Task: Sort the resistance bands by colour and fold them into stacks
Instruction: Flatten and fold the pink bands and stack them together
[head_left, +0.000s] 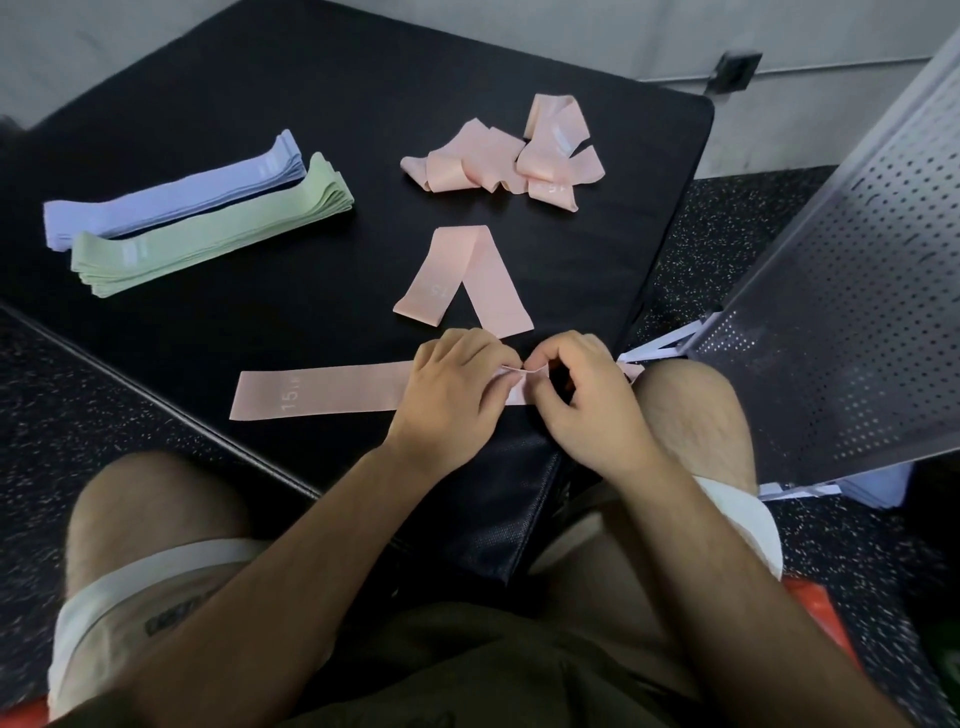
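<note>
A pink band (322, 391) lies flat along the near edge of the black mat (291, 130). My left hand (452, 395) and my right hand (576, 400) meet at its right part, and both pinch the band's upper edge between thumb and fingers. Just beyond them lies another pink band (467, 280), bent into an upside-down V. A loose heap of pink bands (509, 156) sits at the far right of the mat. At the left, a neat purple stack (171, 192) lies beside a neat green stack (208, 228).
The mat's right edge runs close to my right hand, with speckled floor (727, 228) past it. A perforated grey metal panel (857, 291) leans at the right. My bare knees flank the mat's near corner.
</note>
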